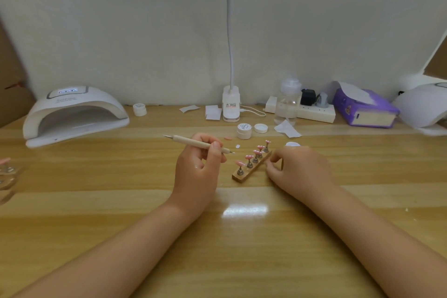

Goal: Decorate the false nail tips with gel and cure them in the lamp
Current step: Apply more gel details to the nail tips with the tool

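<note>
While gripping a dotting pen [197,143], left hand [197,172] beside nail stand [251,169]

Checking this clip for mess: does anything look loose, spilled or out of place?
Two small things lie loose on the table behind the nail stand: a pink nail tip and a small white piece. A jar lid lies beside a gel jar. No spill shows.
</note>
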{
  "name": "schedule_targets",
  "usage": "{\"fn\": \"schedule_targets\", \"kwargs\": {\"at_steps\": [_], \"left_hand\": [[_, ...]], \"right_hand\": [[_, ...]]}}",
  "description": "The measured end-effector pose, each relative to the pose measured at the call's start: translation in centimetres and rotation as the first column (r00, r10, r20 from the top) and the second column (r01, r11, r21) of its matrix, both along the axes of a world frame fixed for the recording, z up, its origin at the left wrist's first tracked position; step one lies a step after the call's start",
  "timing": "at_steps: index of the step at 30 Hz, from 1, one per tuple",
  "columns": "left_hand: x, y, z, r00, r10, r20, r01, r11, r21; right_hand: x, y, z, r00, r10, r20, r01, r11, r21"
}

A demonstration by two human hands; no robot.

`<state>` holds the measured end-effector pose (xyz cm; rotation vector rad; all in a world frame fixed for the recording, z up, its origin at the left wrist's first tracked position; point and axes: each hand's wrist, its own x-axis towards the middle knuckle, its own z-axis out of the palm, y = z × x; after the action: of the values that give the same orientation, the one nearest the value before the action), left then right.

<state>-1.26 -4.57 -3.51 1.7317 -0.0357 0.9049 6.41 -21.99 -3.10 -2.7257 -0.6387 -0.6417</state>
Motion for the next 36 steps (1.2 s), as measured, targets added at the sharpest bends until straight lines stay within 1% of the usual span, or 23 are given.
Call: {"fn": "schedule_targets", "kwargs": {"at_steps": [2,4,6,7,9,11,12,14,17,19,21,23,25,27,28,30,31,33,36], "left_hand": [[0.0,0.0,0.0,1.0,0.001,-0.002,-0.001,1.0,-0.006],[0.0,0.0,0.0,1.0,0.0,-0.006,0.0,1.0,-0.005],[0.0,0.0,0.1,1.0,-0.006,-0.009,0.006,1.0,-0.004],[-0.1,0.0,0.1,1.0,-0.008,-0.01,0.008,1.0,-0.006],[-0.1,-0.1,0.1,1.0,-0.007,-0.009,0.007,1.0,-0.006],[-0.1,-0.1,0.1,1.0,-0.003,-0.014,0.003,1.0,-0.001],[-0.1,0.0,0.1,1.0,-0.002,-0.017,0.002,1.0,0.0],[-0.1,0.0,0.1,1.0,-0.002,-0.02,0.002,1.0,0.003],[-0.1,0.0,0.1,1.0,-0.002,-0.026,0.002,1.0,0.008],[-0.1,0.0,0.1,1.0,0.0,-0.029,0.0,1.0,0.01],[-0.1,-0.1,0.1,0.999,0.004,-0.032,-0.003,1.0,0.01],[-0.1,-0.1,0.0,0.999,0.004,-0.031,-0.003,1.0,0.008],[-0.2,-0.1,0.0,1.0,0.001,-0.028,-0.001,1.0,0.011],[-0.2,-0.1,0.1,1.0,-0.001,-0.024,0.001,1.0,0.006],[-0.2,-0.1,0.1,1.0,-0.003,-0.021,0.003,1.0,-0.001],[-0.2,-0.1,0.1,1.0,-0.004,-0.016,0.004,1.0,-0.013],[-0.2,0.0,0.1,1.0,-0.002,-0.012,0.002,1.0,-0.015],[-0.1,0.0,0.1,1.0,0.004,-0.005,-0.004,1.0,-0.014],[0.0,0.0,0.0,1.0,0.011,-0.003,-0.011,1.0,-0.016]], "right_hand": [[0.4,-0.5,0.6,1.0,-0.005,0.027,0.001,0.991,0.133],[1.0,-1.3,1.2,0.996,-0.042,0.084,0.015,0.955,0.297],[1.7,-2.2,1.4,0.994,-0.082,0.074,0.049,0.93,0.364],[2.1,-2.6,1.2,0.995,-0.096,0.032,0.078,0.928,0.363],[2.8,-3.2,0.7,0.981,-0.153,-0.12,0.184,0.93,0.318],[3.2,-3.4,0.2,0.938,-0.226,-0.262,0.285,0.934,0.216],[3.3,-3.5,0.0,0.919,-0.255,-0.3,0.313,0.936,0.162],[3.5,-3.5,-0.2,0.899,-0.288,-0.329,0.333,0.939,0.09],[3.7,-3.7,-0.2,0.905,-0.268,-0.329,0.304,0.951,0.061],[3.8,-3.8,-0.2,0.914,-0.234,-0.331,0.278,0.956,0.091],[3.9,-3.8,-0.3,0.923,-0.198,-0.329,0.259,0.953,0.154],[3.9,-3.7,-0.4,0.938,-0.177,-0.298,0.242,0.95,0.197],[3.6,-3.4,-0.2,0.97,-0.119,-0.212,0.172,0.952,0.252],[2.8,-2.9,0.0,0.993,0.044,-0.108,-0.001,0.927,0.374],[2.3,-2.6,0.2,0.984,0.154,-0.09,-0.099,0.893,0.438],[1.0,-2.2,0.5,0.921,0.375,-0.105,-0.277,0.821,0.499],[0.5,-2.0,0.6,0.88,0.458,-0.123,-0.349,0.801,0.486],[-0.3,-1.5,0.6,0.818,0.552,-0.16,-0.453,0.791,0.412],[-1.1,-0.5,0.6,0.796,0.586,-0.149,-0.518,0.788,0.332]]}}
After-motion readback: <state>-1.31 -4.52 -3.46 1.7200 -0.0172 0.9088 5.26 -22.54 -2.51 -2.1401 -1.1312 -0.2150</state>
